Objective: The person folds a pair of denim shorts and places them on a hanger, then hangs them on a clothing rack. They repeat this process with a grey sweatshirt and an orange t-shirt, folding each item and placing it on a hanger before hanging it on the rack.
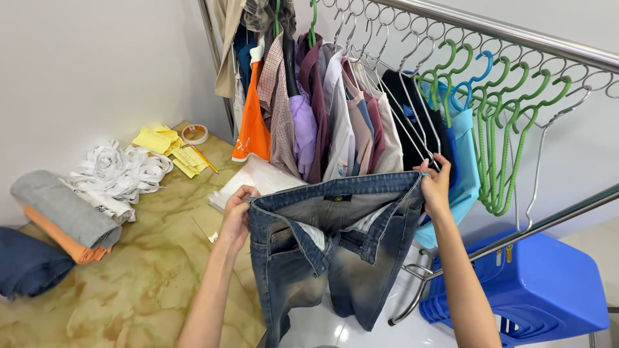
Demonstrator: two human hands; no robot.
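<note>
Denim jeans [322, 258] hang stretched by the waistband between my left hand [236, 216] and right hand [436, 187], both gripping it, before a crowded clothes rack [516, 32].

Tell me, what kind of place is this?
Probably a laundry or clothes-sorting corner. Both hands hold up blue jeans before a metal rail crowded with hung shirts and empty hangers; folded clothes lie on the marbled counter.

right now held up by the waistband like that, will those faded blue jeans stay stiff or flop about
Probably floppy: the faded blue denim jeans hang limp below the waistband stretched between the left hand and right hand. Likely fairly heavy for cloth, since the fabric looks thick. Unlikely to slip.
</note>
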